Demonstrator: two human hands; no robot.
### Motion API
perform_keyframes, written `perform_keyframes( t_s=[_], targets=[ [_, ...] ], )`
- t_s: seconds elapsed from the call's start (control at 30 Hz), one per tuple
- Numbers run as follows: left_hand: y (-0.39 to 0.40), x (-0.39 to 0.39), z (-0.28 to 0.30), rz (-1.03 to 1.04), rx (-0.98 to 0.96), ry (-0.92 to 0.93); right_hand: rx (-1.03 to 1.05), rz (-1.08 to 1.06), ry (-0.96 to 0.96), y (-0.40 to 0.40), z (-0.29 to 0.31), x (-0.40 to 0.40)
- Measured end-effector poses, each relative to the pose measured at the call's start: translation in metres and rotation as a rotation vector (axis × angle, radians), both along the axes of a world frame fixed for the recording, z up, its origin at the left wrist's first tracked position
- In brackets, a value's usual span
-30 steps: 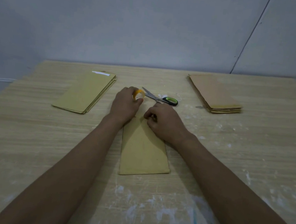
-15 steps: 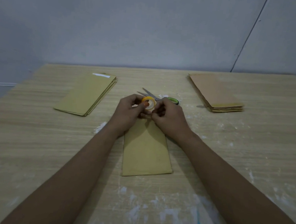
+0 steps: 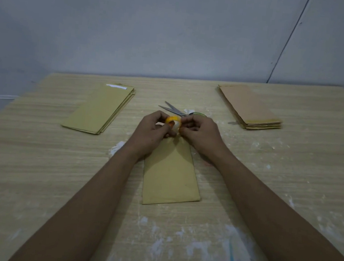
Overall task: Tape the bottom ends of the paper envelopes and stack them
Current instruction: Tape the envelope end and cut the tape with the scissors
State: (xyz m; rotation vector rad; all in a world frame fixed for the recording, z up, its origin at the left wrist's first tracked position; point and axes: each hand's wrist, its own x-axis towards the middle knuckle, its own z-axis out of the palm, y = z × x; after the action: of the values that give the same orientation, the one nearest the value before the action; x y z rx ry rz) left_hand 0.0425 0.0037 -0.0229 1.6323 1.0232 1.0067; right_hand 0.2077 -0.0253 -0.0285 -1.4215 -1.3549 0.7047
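A small roll of tape (image 3: 173,123) with a yellow-orange core sits between both hands, lifted just above the far end of a single yellow-brown envelope (image 3: 171,172) that lies flat on the wooden table (image 3: 35,169). The left hand (image 3: 153,131) grasps the roll from its left side, fingers curled around the rim and thumb on the near edge. The right hand (image 3: 201,133) pinches at the roll's right edge with thumb and fingertips; whether it has a loose tape end between them is too small to tell. Both wrists hover over the envelope's far end, which the hands cover, while its near end lies open to view toward the person.

Just beyond the envelope's far end, behind the hands, a pair of scissors (image 3: 174,109) lies with its blades apart and pointing left, its green-and-black handle partly hidden by the right hand. Far left of the envelope is a stack of yellowish envelopes (image 3: 99,110), the top one carrying a white strip at its far end. Far right of the envelope is a stack of browner envelopes (image 3: 250,107). No writing or label can be read on anything.
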Motion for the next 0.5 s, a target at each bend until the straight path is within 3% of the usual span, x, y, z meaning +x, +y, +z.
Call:
perform_keyframes(
  t_s=[0.5],
  targets=[
    [0.0024,-0.0034,-0.005,-0.017,0.054,0.053,-0.043,0.054,0.253,-0.0035,0.005,0.0035]
  ],
)
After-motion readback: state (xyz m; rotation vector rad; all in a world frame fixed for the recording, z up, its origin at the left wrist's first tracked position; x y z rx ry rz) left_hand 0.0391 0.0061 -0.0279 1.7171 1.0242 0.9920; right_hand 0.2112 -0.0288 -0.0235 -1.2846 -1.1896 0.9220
